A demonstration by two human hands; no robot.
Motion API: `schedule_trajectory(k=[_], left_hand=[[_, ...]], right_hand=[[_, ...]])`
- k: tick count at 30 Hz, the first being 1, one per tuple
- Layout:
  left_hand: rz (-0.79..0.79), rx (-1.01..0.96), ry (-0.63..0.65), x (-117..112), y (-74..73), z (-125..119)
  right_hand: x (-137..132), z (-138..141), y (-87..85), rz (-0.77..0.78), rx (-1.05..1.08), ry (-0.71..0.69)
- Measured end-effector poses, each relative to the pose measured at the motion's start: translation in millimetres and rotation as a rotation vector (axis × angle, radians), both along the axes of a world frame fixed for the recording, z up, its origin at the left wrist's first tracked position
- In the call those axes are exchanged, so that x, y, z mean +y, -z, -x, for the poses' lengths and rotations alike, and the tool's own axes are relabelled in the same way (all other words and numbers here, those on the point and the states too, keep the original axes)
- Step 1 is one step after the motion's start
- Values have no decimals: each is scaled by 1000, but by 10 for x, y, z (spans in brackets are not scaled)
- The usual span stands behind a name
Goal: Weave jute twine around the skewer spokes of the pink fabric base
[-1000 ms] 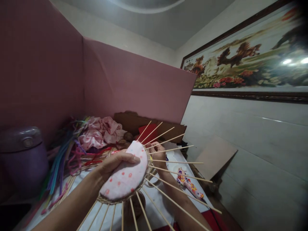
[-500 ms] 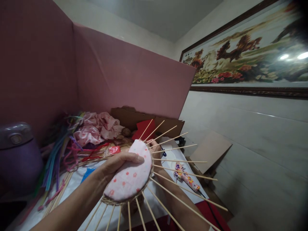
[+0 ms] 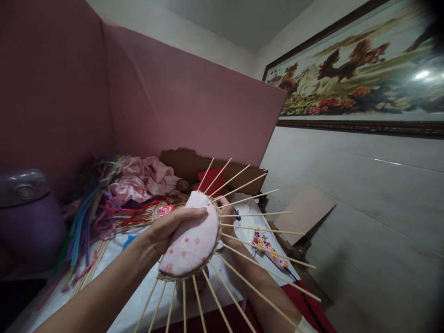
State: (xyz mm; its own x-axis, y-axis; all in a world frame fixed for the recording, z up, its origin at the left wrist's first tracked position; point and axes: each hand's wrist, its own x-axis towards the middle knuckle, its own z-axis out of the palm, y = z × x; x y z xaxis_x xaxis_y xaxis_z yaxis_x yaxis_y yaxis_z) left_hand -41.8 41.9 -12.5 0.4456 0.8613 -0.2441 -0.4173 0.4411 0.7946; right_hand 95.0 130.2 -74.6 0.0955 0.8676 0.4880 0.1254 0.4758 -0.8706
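Observation:
My left hand (image 3: 173, 226) grips a half-round panel (image 3: 189, 252) covered in pale pink cloth with small red flowers, its thumb lying on the cloth. Brown twine (image 3: 180, 276) runs along the curved rim. Thin wooden sticks (image 3: 263, 213) fan out from that rim, towards the right and towards me. Behind the upper sticks, my right hand (image 3: 225, 208) has its fingers bent in close against the rim; whatever they pinch is hidden. Under the panel a brown roundish thing (image 3: 183, 291) shows in part.
A patterned glue gun (image 3: 265, 247) with a black cable lies on the white tabletop (image 3: 133, 286) at right. Pipe cleaners (image 3: 78, 231), crumpled pink cloth (image 3: 145, 178) and a red packet (image 3: 163, 211) crowd the left and back. A purple flask (image 3: 31, 217) stands far left.
The panel and both hands sit slightly higher in the view, and the panel's lower end has shifted right. My right fingers remain by the upper rim.

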Motion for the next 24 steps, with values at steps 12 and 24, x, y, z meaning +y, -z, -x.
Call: schedule_trajectory(k=[12, 24], left_hand=[[-7, 6, -85, 47, -4, 80], [-152, -8, -125, 42, 29, 100]], right_hand=[[89, -105, -90, -65, -20, 116], [164, -274, -265, -23, 88, 69]])
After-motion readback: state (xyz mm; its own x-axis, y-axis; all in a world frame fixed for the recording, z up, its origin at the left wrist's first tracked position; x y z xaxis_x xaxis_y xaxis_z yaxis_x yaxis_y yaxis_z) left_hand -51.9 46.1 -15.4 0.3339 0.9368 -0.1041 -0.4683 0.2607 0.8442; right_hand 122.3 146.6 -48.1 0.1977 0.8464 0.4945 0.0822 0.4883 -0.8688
